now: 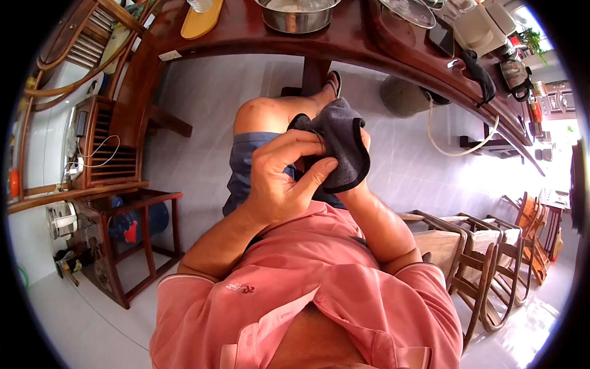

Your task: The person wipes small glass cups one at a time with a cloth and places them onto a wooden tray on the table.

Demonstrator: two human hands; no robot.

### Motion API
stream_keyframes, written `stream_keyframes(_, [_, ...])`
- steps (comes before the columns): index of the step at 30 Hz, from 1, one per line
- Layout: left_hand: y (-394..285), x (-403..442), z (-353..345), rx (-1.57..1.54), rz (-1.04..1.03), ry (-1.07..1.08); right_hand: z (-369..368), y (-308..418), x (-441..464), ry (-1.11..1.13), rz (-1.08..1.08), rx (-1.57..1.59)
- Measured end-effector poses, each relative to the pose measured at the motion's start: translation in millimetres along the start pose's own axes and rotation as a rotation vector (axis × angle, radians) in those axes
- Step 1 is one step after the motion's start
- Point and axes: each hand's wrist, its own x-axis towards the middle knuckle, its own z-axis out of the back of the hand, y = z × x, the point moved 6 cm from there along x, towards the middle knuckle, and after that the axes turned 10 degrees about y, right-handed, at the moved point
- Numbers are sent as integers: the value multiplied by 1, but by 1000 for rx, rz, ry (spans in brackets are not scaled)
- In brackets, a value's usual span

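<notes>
A dark grey cloth [346, 144] with a black edge is held up in front of my chest, above my lap. My left hand [287, 169] has its thumb and fingers closed on the cloth's near side. Most of my right hand [362, 142] is hidden behind or under the cloth, with only a strip of it and the wrist showing. Whatever the cloth may be wrapped around cannot be seen.
A dark red wooden table [233, 42] curves across the top, bearing a metal bowl [298, 19], a yellow tray [201, 21] and a phone [441, 35]. A grey bin [404, 97] stands beneath. Wooden chairs [439, 240] are at right, a wooden stand [147, 227] at left.
</notes>
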Motion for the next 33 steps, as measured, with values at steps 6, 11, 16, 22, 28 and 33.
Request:
stream_keyframes(6, [11, -4, 0, -137, 22, 21, 3, 14, 4, 87, 78, -280])
stream_keyframes(11, [16, -6, 1, -373, 56, 16, 3, -3, 6, 35, -128, 330])
stream_keyframes(16, [31, -7, 8, -664, 170, 10, 0, 7, 10, 183, 118, -387])
stream_keyframes(22, [47, -13, 23, -891, 243, -144, -20, 39, 21, 205, 178, -623])
stream_keyframes(28, [52, -20, 14, -971, 374, -149, -21, 16, 1, 119, -244, 251])
stream_keyframes(33, [55, -22, 10, -1040, 393, -169, -7, 17, 13, 167, 233, -718])
